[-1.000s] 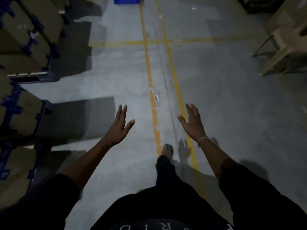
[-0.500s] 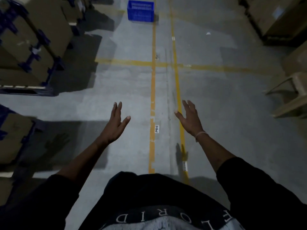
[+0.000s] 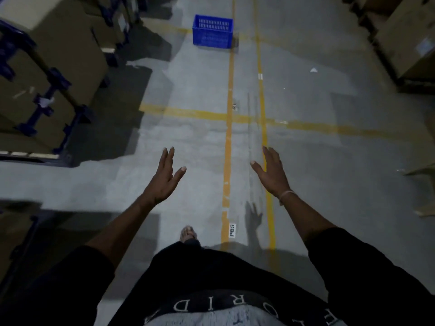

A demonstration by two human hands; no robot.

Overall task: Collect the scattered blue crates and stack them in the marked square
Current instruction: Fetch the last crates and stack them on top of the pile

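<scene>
Reaching out ahead of you, both your arms hang over the grey concrete floor [image 3: 188,95] with nothing in them. Your left hand [image 3: 164,178] has its fingers straight and close together, thumb spread off to the side, palm turned inward. Your right hand [image 3: 270,172] mirrors it, fingers extended and loosely together, thumb splayed toward the left hand, a pale band [image 3: 286,195] around the wrist. Neither hand touches anything.

Take the blue crate [image 3: 212,31] as your landmark: it stands upright on the floor, well apart from both hands and far ahead of them, its right side just beside the left yellow line [image 3: 227,161], which runs from the crate back toward you between your hands. A second yellow line [image 3: 264,128] runs parallel, farther right of the crate, passing under your right hand. A yellow cross line [image 3: 188,112] lies between the crate and your hands. Stacked cardboard boxes [image 3: 54,74] on blue racking sit left of the crate; more cardboard boxes [image 3: 404,41] sit right of it. A white floor label [image 3: 232,230] lies beside the left line, well nearer you than the crate
</scene>
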